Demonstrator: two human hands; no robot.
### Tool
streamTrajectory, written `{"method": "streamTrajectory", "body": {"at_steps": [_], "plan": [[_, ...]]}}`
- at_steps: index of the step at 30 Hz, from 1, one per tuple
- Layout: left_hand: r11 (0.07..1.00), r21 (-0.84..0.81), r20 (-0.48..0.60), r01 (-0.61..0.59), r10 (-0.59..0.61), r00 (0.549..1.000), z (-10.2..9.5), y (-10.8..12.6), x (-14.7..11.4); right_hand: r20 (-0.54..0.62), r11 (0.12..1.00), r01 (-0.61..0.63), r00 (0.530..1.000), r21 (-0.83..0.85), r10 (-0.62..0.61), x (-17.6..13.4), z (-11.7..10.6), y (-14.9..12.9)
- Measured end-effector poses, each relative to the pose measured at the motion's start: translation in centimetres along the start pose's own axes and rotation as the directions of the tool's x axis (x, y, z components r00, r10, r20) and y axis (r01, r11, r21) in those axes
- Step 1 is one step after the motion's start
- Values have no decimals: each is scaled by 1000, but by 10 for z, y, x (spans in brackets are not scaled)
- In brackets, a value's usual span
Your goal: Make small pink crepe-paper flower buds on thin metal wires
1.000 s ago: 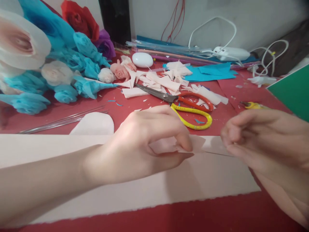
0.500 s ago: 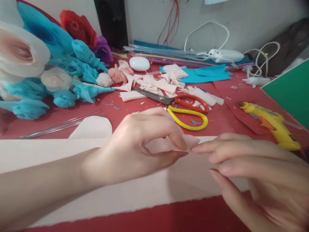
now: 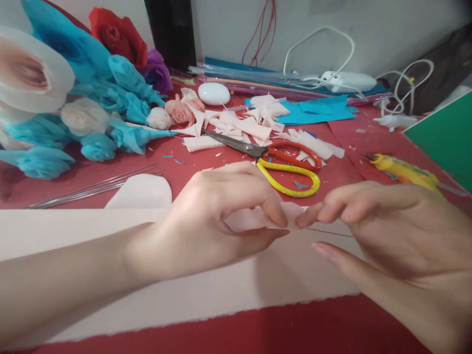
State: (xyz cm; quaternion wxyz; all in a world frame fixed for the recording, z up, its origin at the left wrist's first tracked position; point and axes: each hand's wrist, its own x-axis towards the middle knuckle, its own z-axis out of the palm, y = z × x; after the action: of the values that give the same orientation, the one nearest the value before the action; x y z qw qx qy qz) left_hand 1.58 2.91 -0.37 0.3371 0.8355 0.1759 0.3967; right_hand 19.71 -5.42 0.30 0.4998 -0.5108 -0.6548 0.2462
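My left hand point(image 3: 217, 216) pinches a small pale pink piece of crepe paper point(image 3: 295, 210) between thumb and forefinger; part of the paper shows through the gap of the hand. From its right side a thin dark wire point(image 3: 332, 232) sticks out toward my right hand point(image 3: 398, 231). That hand is open, its thumb well apart from the fingers, and its fingertips seem to touch the paper's right edge. Both hands are above a long pale pink paper strip point(image 3: 177, 300). Behind my left wrist lies a round-ended pale paper piece point(image 3: 142, 191).
Scissors point(image 3: 254, 149) with red and yellow handles lie beyond my hands, near pale paper scraps point(image 3: 254, 127). Thin metal wires point(image 3: 92, 189) and blue paper flowers point(image 3: 98, 147) are on the left. At right are a yellow glue gun point(image 3: 401, 169) and a green board point(image 3: 446, 140).
My right hand has turned and its fingers have risen, with thumb and fingers wider apart. The thin wire now shows beside it. My left hand keeps its pinch almost in place.
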Motion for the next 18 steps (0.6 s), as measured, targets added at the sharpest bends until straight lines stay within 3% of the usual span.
{"method": "streamTrajectory", "body": {"at_steps": [3,5,13,18], "plan": [[1000,5,10,7,-7,1000,0,1,0,176,994,49,982,101,-66,2,-8,5],[1000,7,11,2,-2,1000,0,1,1,100,994,39,994,105,-50,2,-9,7],[1000,-1,51,-10,10,999,-2,-1,0,-27,998,-56,998,27,57,-5,9,-4],[1000,-4,55,7,-7,998,-3,-1,-1,-55,1000,22,998,-16,-23,-3,10,-2]]}}
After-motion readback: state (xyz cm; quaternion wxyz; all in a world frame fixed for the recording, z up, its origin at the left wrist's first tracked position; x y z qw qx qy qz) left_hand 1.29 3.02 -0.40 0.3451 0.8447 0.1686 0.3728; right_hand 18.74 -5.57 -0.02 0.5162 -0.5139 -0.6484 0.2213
